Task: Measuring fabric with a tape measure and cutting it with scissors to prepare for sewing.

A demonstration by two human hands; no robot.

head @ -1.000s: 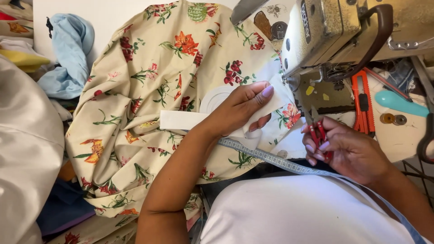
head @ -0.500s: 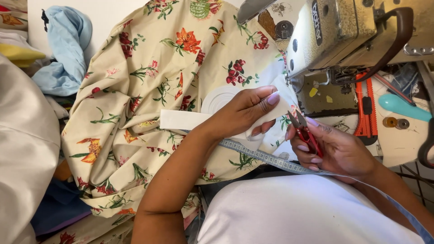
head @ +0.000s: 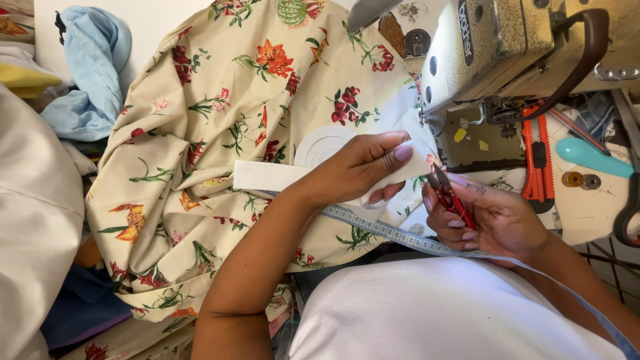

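Right at the needle end, the left hand (head: 363,167) pinches a white strip (head: 267,176) in a clenched grip, pressing it onto the floral fabric (head: 220,120). Beside it, the right hand (head: 490,217) clasps red snips (head: 452,197), blades touching the strip's end. A tape measure (head: 393,233) lies under both wrists, below the sewing machine (head: 493,47); an orange knife (head: 537,160) rests on the counter (head: 593,213).

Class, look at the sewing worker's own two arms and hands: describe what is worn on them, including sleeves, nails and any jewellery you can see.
Both forearms are bare, with no sleeves reaching them; the person wears a white top. The left hand has long nails painted a pale lilac-pink. The right hand has nails in the same pale shade. No rings, bracelets or watch show on either hand or wrist. No gloves are worn.
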